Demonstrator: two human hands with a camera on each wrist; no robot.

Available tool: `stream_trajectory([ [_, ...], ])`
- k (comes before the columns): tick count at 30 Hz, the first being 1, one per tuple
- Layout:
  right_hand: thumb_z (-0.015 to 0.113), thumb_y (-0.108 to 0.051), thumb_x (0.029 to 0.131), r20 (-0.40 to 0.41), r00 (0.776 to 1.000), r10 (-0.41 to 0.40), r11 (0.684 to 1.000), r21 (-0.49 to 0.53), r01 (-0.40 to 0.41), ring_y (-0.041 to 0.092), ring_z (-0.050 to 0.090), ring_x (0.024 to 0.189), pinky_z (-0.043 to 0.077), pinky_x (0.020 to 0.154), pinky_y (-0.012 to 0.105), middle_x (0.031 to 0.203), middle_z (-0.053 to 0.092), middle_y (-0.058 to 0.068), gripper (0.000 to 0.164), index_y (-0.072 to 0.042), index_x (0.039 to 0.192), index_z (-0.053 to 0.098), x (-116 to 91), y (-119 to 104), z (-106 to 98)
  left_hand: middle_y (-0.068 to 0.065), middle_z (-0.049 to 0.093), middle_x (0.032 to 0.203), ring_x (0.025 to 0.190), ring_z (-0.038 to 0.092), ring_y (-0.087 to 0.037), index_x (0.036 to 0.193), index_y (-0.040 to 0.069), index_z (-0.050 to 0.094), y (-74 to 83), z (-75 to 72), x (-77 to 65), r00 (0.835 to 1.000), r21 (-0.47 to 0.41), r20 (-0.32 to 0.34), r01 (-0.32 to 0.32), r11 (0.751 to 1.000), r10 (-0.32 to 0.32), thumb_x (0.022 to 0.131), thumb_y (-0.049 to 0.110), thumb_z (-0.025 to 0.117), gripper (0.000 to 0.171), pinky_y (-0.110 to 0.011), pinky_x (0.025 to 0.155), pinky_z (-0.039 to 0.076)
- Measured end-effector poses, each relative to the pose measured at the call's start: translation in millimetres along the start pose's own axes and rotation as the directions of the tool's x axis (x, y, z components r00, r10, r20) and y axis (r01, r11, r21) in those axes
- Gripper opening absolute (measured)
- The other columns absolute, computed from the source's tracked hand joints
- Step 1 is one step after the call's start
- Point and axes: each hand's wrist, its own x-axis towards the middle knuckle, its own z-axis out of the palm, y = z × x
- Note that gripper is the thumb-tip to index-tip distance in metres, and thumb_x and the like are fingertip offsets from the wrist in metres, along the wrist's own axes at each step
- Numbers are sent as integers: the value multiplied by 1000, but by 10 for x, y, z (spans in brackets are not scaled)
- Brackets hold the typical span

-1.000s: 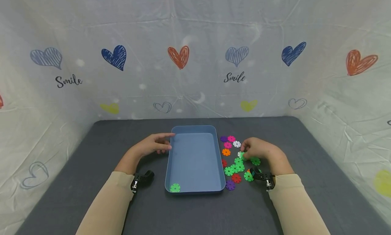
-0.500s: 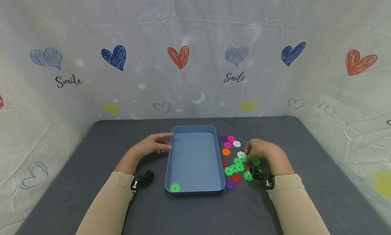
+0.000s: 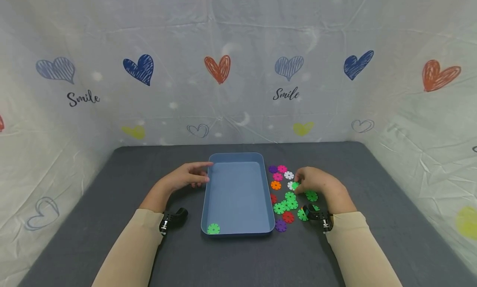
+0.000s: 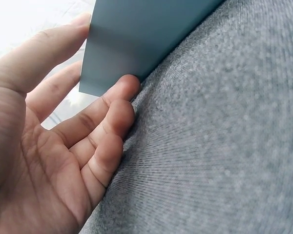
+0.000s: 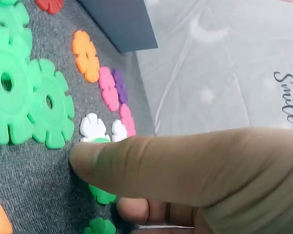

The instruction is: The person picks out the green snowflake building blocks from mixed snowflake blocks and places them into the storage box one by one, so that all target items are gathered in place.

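Observation:
My left hand is at the left rim of a blue tray, index fingertip and thumb touching it. In the left wrist view the thumb meets the edge of the tray wall, while the other fingers bend loosely beside the cloth. On the right, my right hand pinches a green notched plastic disc, which overlaps a white disc. From the right wrist camera, the thumb covers most of that green disc. Inside the tray, a single green disc lies in the near left corner.
Several green discs lie bunched right of the tray, with red, purple, orange and pink discs around them. Another green disc is under the right palm. A printed curtain stands behind the dark table.
My right hand drew back slightly, then moved forward and left, and the green disc at its fingertips shifted the same way, over the white disc. The left hand and tray stayed put.

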Motion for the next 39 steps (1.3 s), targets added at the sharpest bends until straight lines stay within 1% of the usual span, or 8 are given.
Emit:
stream_trajectory([
  [7,77,-13,87,-105,992,-71,997,-47,66,23,54,80,47,70,40,94,61,7,26,-5,108,65,8,-72,-49,-12,65,111,85,58,-26,157,8,43,6,-5,5,1000,7,2,5,1000,-5,97,19,74,68,-37,73,48],
  [10,76,-16,89,-169,976,-134,991,-42,129,24,57,87,49,77,43,101,63,7,29,-7,114,65,-28,-200,-91,-12,65,111,85,58,-26,157,8,43,7,-9,4,1000,11,5,-1,1000,1,97,19,74,68,-37,73,48],
  [15,77,-19,91,-262,940,-218,974,8,228,22,58,86,50,78,41,96,64,4,31,-8,117,66,-112,-480,-97,-12,65,111,85,58,-26,157,8,43,15,-5,2,1000,17,6,-11,1000,11,98,19,73,67,-37,73,48],
  [19,78,-19,92,-314,911,-266,950,74,303,21,59,85,51,78,40,94,64,3,31,-8,118,67,-170,-697,-27,-12,66,111,85,59,-25,157,8,43,11,0,5,1000,20,6,-9,1000,8,98,20,73,68,-38,73,48],
  [24,79,-17,92,-364,874,-323,905,151,398,19,65,95,54,85,38,109,68,3,35,-7,124,70,-217,-948,115,-11,66,110,84,59,-24,156,8,43,-15,-9,14,1000,18,3,-6,1000,6,97,21,74,69,-38,73,48],
  [27,80,-15,92,-408,858,-311,876,228,426,19,69,98,56,84,37,114,70,5,38,-8,128,70,-233,-1111,216,-11,66,111,84,59,-24,156,8,43,-20,-23,13,1000,22,0,-2,1000,2,97,21,75,69,-38,72,48],
  [33,81,-15,91,-428,872,-237,830,376,411,15,70,94,56,82,37,104,72,2,40,-11,130,72,-201,-1392,464,-12,65,109,83,58,-26,156,9,44,0,-31,0,1000,39,-15,2,999,-2,97,19,74,67,-37,71,48],
  [39,77,-10,93,-369,880,-301,817,377,437,15,72,92,56,77,33,106,76,4,36,-6,129,72,-142,-1549,784,-12,65,111,83,59,-25,157,7,42,-4,2,22,1000,28,-8,2,1000,-2,97,19,74,68,-38,71,49],
])
